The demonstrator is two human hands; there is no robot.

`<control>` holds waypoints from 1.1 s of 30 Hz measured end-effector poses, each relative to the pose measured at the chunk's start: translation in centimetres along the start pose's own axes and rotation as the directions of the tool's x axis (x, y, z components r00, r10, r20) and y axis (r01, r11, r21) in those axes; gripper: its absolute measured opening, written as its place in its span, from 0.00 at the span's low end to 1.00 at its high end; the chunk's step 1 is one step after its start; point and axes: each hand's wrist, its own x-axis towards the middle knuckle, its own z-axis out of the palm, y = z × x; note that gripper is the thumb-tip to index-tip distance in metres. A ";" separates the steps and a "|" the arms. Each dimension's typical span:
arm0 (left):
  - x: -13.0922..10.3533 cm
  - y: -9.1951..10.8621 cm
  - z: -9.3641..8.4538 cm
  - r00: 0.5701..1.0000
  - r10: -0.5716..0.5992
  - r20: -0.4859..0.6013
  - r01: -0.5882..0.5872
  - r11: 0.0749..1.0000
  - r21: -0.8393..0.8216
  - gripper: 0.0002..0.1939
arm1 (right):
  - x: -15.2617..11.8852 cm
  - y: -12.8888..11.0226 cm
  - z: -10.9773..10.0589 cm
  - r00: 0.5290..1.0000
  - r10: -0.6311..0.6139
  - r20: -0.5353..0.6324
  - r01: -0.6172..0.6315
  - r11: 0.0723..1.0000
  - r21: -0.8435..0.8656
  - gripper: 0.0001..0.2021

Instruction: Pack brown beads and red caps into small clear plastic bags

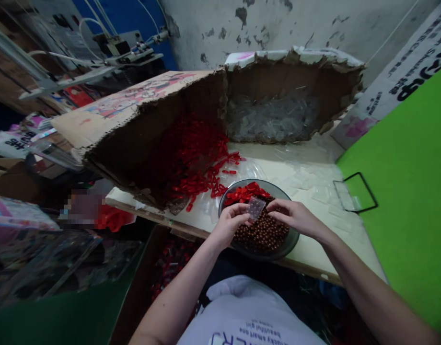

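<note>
Over a dark round bowl (291,242), my left hand (232,221) pinches a small clear plastic case (256,208) by its left edge. My right hand (291,215) is just to the right of the case, thumb and fingertips close together at the brown beads; whether a bead is between them is too small to tell. Many shiny brown beads (261,235) fill most of the bowl. Red plastic pieces (244,192) lie along its far side.
A cardboard box on its side (127,143) spills red pieces (195,148) onto the white table (299,170). Behind, another cut box (295,76) holds clear plastic pieces (274,117). A green panel (407,191) with a black wire frame (372,191) borders the right. Below left stands a bin of red pieces (173,256).
</note>
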 end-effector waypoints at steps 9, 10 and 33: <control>0.1 0.8 1.1 0.999 0.041 -0.009 -0.041 0.999 -0.026 0.15 | 0.8 -0.3 0.8 0.994 0.067 -0.088 -0.040 0.959 0.281 0.15; 0.1 0.9 1.1 0.998 0.056 -0.018 -0.057 0.998 -0.030 0.15 | 1.1 0.4 1.1 0.994 0.064 -0.090 -0.044 0.977 0.209 0.14; 0.7 2.6 0.7 0.975 0.183 -0.123 -0.187 0.982 -0.021 0.15 | 6.6 3.6 7.7 0.982 -0.120 -0.143 0.085 0.969 -0.231 0.12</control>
